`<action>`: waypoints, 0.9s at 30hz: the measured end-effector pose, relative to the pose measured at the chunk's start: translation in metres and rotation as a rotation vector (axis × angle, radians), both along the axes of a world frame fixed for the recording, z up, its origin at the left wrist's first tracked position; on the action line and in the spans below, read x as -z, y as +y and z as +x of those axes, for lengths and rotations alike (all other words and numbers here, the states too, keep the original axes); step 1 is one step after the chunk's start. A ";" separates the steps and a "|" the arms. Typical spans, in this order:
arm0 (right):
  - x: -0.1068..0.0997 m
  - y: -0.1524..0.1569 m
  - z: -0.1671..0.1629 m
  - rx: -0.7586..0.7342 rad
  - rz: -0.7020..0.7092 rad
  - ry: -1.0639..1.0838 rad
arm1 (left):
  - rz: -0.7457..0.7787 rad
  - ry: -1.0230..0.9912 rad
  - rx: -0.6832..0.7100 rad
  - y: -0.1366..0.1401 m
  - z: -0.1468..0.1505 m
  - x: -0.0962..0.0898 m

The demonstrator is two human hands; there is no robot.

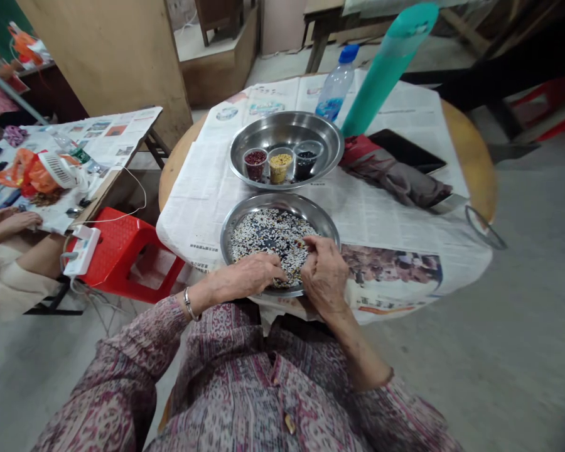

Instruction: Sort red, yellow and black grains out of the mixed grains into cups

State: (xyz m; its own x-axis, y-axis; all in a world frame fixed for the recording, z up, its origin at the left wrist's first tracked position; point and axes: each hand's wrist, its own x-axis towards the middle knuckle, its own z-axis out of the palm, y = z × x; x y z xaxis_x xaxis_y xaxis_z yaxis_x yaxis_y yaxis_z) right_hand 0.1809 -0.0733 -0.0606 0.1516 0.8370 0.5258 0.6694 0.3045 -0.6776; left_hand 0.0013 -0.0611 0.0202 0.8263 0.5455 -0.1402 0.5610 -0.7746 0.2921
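Note:
A round steel basin (pixel 226 227) in front of me holds a loose layer of small white, black and yellow grains or beans (pixel 268 235). My left hand (pixel 258 271) reaches over its near rim, fingers bent and pressed together just at the grains. On the right side of the same basin, my right hand (pixel 327 273) has thumb and forefinger pinched together; whatever lies between them is too small to make out. Behind it, a second steel basin (pixel 332 154) contains a cup of dark red beans (pixel 255 166), a cup of yellow grains (pixel 280 166) and a cup of black beans (pixel 306 161).
Newspaper (pixel 188 188) covers the round table. Toward the back stand a blue-capped bottle (pixel 336 85) and a tall turquoise container (pixel 388 69). A folded umbrella (pixel 395 172) lies at right. To the left are a red stool (pixel 117 251) with a power strip (pixel 82 251) and another person's hands (pixel 21 221).

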 end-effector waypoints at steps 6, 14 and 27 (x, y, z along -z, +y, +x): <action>-0.001 0.000 0.001 -0.003 -0.015 -0.013 | 0.077 0.056 -0.159 0.018 0.006 0.020; -0.003 0.000 -0.001 0.014 0.002 -0.042 | 0.222 -0.018 -0.195 0.038 0.010 0.018; -0.002 0.001 -0.001 0.002 0.008 -0.022 | 0.005 -0.039 -0.269 0.049 0.021 0.016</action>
State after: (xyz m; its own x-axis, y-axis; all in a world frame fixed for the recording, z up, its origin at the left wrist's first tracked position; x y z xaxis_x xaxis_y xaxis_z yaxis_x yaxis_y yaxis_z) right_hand 0.1799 -0.0728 -0.0588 0.1414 0.8327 0.5354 0.6846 0.3085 -0.6605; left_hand 0.0223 -0.0124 0.0043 0.6565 0.7466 -0.1077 0.7349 -0.6009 0.3144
